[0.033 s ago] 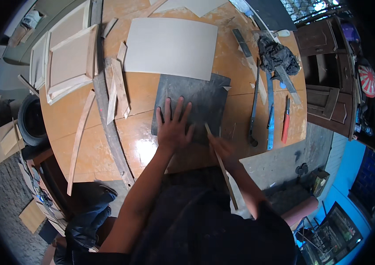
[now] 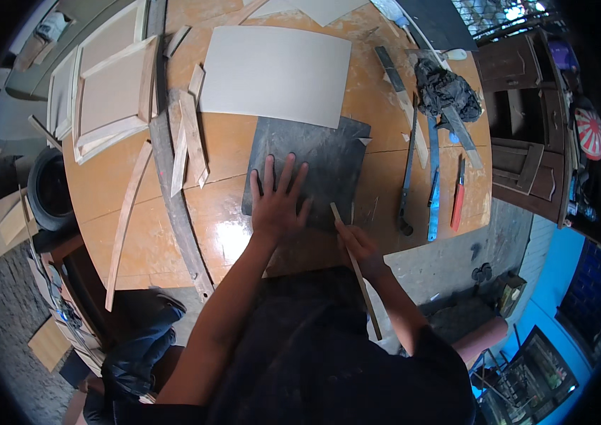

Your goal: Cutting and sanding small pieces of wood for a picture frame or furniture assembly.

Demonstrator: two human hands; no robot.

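My left hand (image 2: 276, 205) lies flat with fingers spread on a dark grey, scuffed sheet (image 2: 329, 152) near the front of the wooden table. In my right hand (image 2: 360, 248) is a thin wooden strip (image 2: 367, 301), gripped close to its upper end. That end comes up to the sheet's lower right corner, while the rest slants down past the table edge beside my body. Overlapping the dark sheet's far edge is a large pale board (image 2: 275, 74).
Wooden strips (image 2: 185, 134) and a long dark bar (image 2: 176, 184) lie left of the sheet, with wooden frames (image 2: 112, 92) beyond. To the right are a red-handled tool (image 2: 458, 202), a blue strip (image 2: 433, 177), a dark rod (image 2: 408, 170) and crumpled black plastic (image 2: 445, 88).
My right hand and the wooden strip's upper end have shifted slightly downward, and the hand is less blurred. My left hand stays flat on the dark sheet.
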